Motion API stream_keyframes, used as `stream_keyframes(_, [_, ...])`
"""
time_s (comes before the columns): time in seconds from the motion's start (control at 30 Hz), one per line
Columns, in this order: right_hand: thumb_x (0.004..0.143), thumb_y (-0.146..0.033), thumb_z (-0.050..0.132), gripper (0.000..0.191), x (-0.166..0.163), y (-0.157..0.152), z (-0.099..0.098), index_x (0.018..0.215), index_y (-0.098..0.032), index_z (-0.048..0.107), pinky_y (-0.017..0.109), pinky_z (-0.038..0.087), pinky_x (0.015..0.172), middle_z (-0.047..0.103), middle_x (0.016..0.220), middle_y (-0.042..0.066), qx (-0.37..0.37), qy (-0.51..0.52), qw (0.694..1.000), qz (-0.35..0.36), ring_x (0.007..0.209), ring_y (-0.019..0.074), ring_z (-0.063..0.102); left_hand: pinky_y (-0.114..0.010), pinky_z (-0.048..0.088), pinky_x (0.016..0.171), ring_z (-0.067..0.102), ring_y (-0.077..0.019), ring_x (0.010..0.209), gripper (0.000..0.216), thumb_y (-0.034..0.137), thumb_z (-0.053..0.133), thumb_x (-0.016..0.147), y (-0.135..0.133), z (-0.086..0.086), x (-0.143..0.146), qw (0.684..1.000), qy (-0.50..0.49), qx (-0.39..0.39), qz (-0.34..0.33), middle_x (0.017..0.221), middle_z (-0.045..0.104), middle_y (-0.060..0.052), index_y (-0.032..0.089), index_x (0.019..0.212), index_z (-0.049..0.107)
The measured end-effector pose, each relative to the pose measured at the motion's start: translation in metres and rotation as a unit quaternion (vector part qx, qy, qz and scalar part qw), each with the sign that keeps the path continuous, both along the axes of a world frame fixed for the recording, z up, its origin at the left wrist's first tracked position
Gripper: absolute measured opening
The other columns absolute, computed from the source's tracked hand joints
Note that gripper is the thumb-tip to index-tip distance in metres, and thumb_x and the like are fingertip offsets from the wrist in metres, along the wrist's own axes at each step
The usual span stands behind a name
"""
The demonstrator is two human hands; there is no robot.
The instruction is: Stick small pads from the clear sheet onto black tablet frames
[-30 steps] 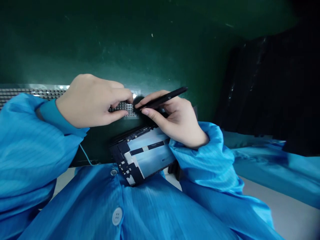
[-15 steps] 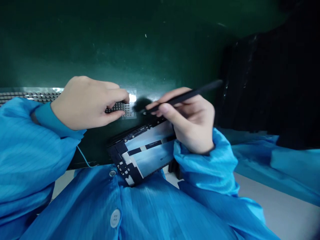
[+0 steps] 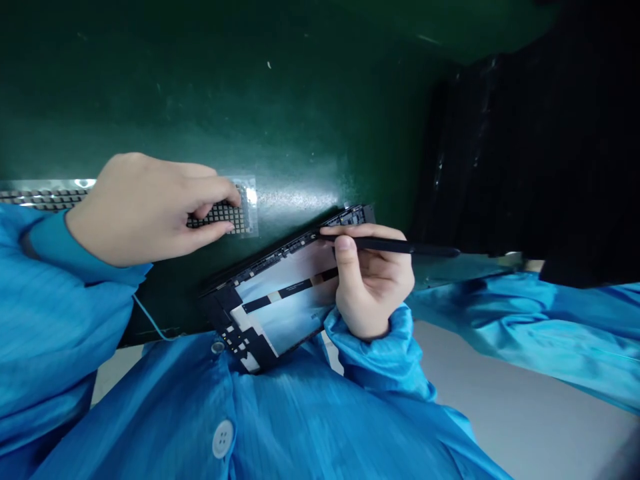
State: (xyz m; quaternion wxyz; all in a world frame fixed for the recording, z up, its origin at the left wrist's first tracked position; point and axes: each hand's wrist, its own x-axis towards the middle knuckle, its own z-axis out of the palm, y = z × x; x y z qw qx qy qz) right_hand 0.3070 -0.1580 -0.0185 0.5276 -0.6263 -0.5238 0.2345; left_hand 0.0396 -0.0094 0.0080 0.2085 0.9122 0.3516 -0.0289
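Observation:
My left hand (image 3: pixel 150 210) rests on a clear sheet of small grey square pads (image 3: pixel 243 213). Its thumb and forefinger are apart on the sheet, and the other fingers are mostly hidden. Pinched in my right hand (image 3: pixel 375 277) are slim black tweezers (image 3: pixel 390 245), with their tip at the upper edge of an opened tablet-like device (image 3: pixel 280 333). That device lies tilted against the table edge and my front. Black edge parts, a dark strip across the middle and pale bluish panels show on it. My right hand covers part of its right side.
Under both hands is a dark green tabletop (image 3: pixel 225 113). A large black cover or bag (image 3: pixel 515 167) lies at the right. Another blue sleeve (image 3: pixel 500 307) shows beyond my right arm. A thin blue cord (image 3: pixel 150 320) hangs from my left wrist.
My right hand has moved down with the tweezers, from beside the pad sheet to the device's upper edge. The left hand stays on the sheet. The whole view has shifted slightly.

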Motion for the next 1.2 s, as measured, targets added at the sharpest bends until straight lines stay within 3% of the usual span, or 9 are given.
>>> stream_keyframes(0.17, [0.108, -0.020, 0.076, 0.016, 0.008, -0.005, 0.012, 0.121, -0.028, 0.077, 0.048, 0.070, 0.102, 0.087, 0.111, 0.004, -0.029, -0.069, 0.997, 0.031, 0.107, 0.0246, 0.086, -0.059, 0.057, 0.102, 0.072, -0.0193, 0.073, 0.087, 0.089, 0.027, 0.106, 0.003, -0.026, -0.006, 0.992, -0.123, 0.013, 0.013, 0.077, 0.064, 0.003, 0.024, 0.115, 0.084])
stream_keyframes(0.27, [0.105, -0.019, 0.081, 0.018, 0.009, 0.008, 0.034, 0.121, -0.028, 0.080, 0.046, 0.071, 0.099, 0.088, 0.114, 0.004, -0.047, -0.073, 0.994, 0.062, 0.108, 0.0261, 0.087, -0.067, 0.056, 0.111, 0.079, -0.0244, 0.086, 0.087, 0.089, 0.027, 0.106, 0.004, -0.028, -0.005, 0.994, -0.109, -0.017, 0.023, 0.080, 0.066, 0.003, 0.024, 0.118, 0.084])
stream_keyframes(0.37, [0.105, -0.022, 0.082, 0.013, 0.004, 0.039, 0.050, 0.118, -0.027, 0.082, 0.040, 0.072, 0.099, 0.089, 0.115, 0.003, -0.073, -0.072, 0.977, 0.186, 0.108, 0.0239, 0.087, -0.065, 0.057, 0.112, 0.081, -0.0273, 0.094, 0.081, 0.087, 0.036, 0.104, 0.004, -0.021, -0.001, 0.994, -0.087, -0.045, 0.041, 0.081, 0.066, 0.004, 0.022, 0.117, 0.084])
stream_keyframes(0.47, [0.107, -0.026, 0.081, 0.009, -0.003, 0.072, 0.045, 0.115, -0.024, 0.083, 0.038, 0.070, 0.100, 0.089, 0.115, 0.003, -0.110, -0.089, 0.938, 0.317, 0.109, 0.0235, 0.086, -0.063, 0.059, 0.113, 0.081, -0.0288, 0.101, 0.070, 0.081, 0.056, 0.099, 0.003, -0.013, 0.006, 0.995, -0.052, -0.065, 0.062, 0.081, 0.066, 0.005, 0.018, 0.115, 0.082])
stream_keyframes(0.57, [0.108, -0.025, 0.078, 0.010, -0.008, 0.087, 0.032, 0.116, -0.022, 0.082, 0.038, 0.070, 0.098, 0.089, 0.113, 0.004, -0.141, -0.102, 0.917, 0.358, 0.107, 0.0248, 0.086, -0.067, 0.059, 0.112, 0.082, -0.0304, 0.104, 0.055, 0.067, 0.067, 0.098, 0.003, -0.008, 0.010, 0.996, -0.016, -0.070, 0.061, 0.082, 0.066, 0.006, 0.017, 0.115, 0.082])
stream_keyframes(0.73, [0.109, -0.030, 0.077, 0.014, -0.006, 0.084, 0.028, 0.119, -0.022, 0.081, 0.038, 0.069, 0.100, 0.088, 0.114, 0.005, -0.163, -0.081, 0.913, 0.364, 0.109, 0.0246, 0.084, -0.068, 0.062, 0.109, 0.084, -0.0315, 0.112, 0.050, 0.059, 0.064, 0.103, 0.003, -0.004, 0.013, 0.998, 0.010, -0.053, 0.025, 0.090, 0.070, 0.006, 0.016, 0.120, 0.082])
stream_keyframes(1.0, [0.107, -0.039, 0.081, 0.016, -0.005, 0.093, 0.025, 0.110, -0.024, 0.081, 0.041, 0.071, 0.100, 0.088, 0.111, 0.005, -0.195, -0.005, 0.909, 0.368, 0.103, 0.0250, 0.085, -0.062, 0.066, 0.102, 0.081, -0.0284, 0.096, 0.034, 0.048, 0.082, 0.096, 0.005, -0.008, 0.010, 0.999, 0.020, -0.024, 0.037, 0.085, 0.070, 0.004, 0.022, 0.118, 0.085])
stream_keyframes(1.1, [0.102, -0.050, 0.087, 0.028, 0.011, 0.078, 0.033, 0.110, -0.025, 0.080, 0.040, 0.074, 0.095, 0.089, 0.107, 0.003, -0.200, 0.133, 0.926, 0.291, 0.096, 0.0230, 0.087, -0.050, 0.065, 0.103, 0.076, -0.0225, 0.089, 0.035, 0.051, 0.081, 0.097, 0.003, -0.008, 0.004, 0.998, -0.016, -0.030, 0.052, 0.089, 0.073, 0.002, 0.023, 0.119, 0.085])
stream_keyframes(1.2, [0.102, -0.045, 0.088, 0.021, 0.038, 0.026, 0.044, 0.112, -0.028, 0.081, 0.039, 0.076, 0.093, 0.091, 0.106, 0.002, -0.171, 0.165, 0.960, 0.149, 0.098, 0.0225, 0.089, -0.048, 0.065, 0.087, 0.069, -0.0222, 0.071, 0.055, 0.071, 0.064, 0.104, -0.016, 0.001, 0.005, 0.996, -0.060, -0.012, 0.065, 0.086, 0.070, -0.002, 0.024, 0.123, 0.083])
